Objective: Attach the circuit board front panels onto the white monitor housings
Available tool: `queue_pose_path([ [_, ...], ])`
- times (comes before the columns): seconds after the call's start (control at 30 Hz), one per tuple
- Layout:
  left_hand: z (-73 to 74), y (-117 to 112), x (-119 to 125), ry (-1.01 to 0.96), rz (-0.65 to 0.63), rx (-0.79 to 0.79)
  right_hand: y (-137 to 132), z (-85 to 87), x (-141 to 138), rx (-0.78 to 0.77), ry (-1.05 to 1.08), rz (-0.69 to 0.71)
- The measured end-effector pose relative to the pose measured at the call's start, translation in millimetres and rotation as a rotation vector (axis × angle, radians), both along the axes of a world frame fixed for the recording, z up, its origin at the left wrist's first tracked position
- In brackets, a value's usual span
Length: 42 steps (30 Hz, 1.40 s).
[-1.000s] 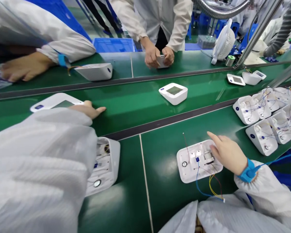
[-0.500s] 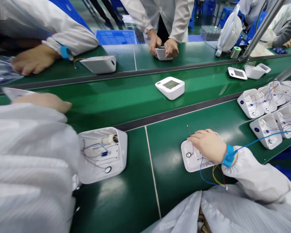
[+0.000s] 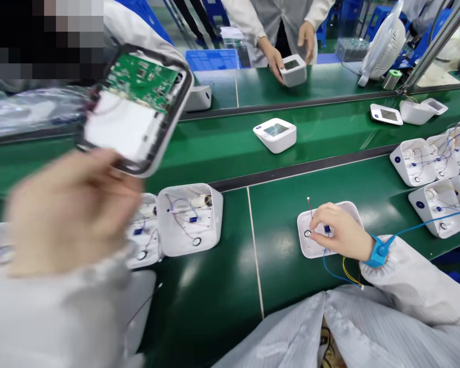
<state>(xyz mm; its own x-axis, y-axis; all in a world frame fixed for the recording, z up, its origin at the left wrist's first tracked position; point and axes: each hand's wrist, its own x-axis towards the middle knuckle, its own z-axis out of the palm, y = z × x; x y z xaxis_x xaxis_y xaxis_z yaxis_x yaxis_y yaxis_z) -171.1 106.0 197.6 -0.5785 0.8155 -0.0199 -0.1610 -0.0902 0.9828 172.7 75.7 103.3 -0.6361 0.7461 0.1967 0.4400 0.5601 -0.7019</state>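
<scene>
My left hand [image 3: 71, 204] is raised close to the camera and blurred; its fingers grip a white device cover [image 3: 136, 110] turned underside up, showing a green circuit board [image 3: 143, 79]. My right hand [image 3: 339, 230] rests on an open white housing [image 3: 315, 244] on the green mat, its fingertips pinched at the wires inside. Blue, yellow and red wires [image 3: 335, 268] trail from that housing toward me. A blue wrist strap [image 3: 379, 250] circles my right wrist. Two more open housings [image 3: 189, 220] sit below my left hand.
An assembled white unit [image 3: 276, 134] rides the green conveyor belt [image 3: 222, 148]. Several open housings [image 3: 431, 171] stand at the right. A person across the belt holds a white unit [image 3: 293, 69]. A white fan [image 3: 383, 43] and a blue crate [image 3: 212, 59] stand beyond.
My left hand has lifted the cover off the belt and flipped it underside up near the camera. My right hand has shifted on the housing and pinched its wires. The person opposite raised their unit.
</scene>
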Motion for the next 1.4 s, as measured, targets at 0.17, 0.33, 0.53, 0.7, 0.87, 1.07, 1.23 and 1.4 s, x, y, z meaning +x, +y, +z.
queue_pose_path([
  [0.17,-73.1,-62,88,-0.414,-0.150,0.098,-8,-3.2,-1,-0.137,0.069,-0.145],
  [0.33,-126.9,-81,123,-0.512,-0.350,0.088,-9,0.7,1,-0.198,0.118,-0.145],
  [0.53,-119.5,-75,115,-0.730,-0.737,-0.016,-11,5.9,2,-0.255,0.250,-0.256],
  [0.7,-116.7,-73,121,-0.783,-0.716,0.001,-12,11.6,0,-0.188,0.302,-0.245],
  [0.87,-117.9,-75,129,-0.716,-0.841,-0.032,-13,11.9,-3,-0.209,0.274,-0.276],
  [1.07,-114.0,-67,146,-0.815,-0.641,-0.081,-16,11.1,-16,-0.282,0.196,-0.306],
  [1.23,-119.6,-65,151,-0.865,-0.514,-0.112,-19,13.8,-26,-0.225,0.156,-0.262],
  [1.4,-128.5,-68,164,-0.718,-0.462,0.079,-21,18.5,-29,-0.185,0.187,-0.241],
])
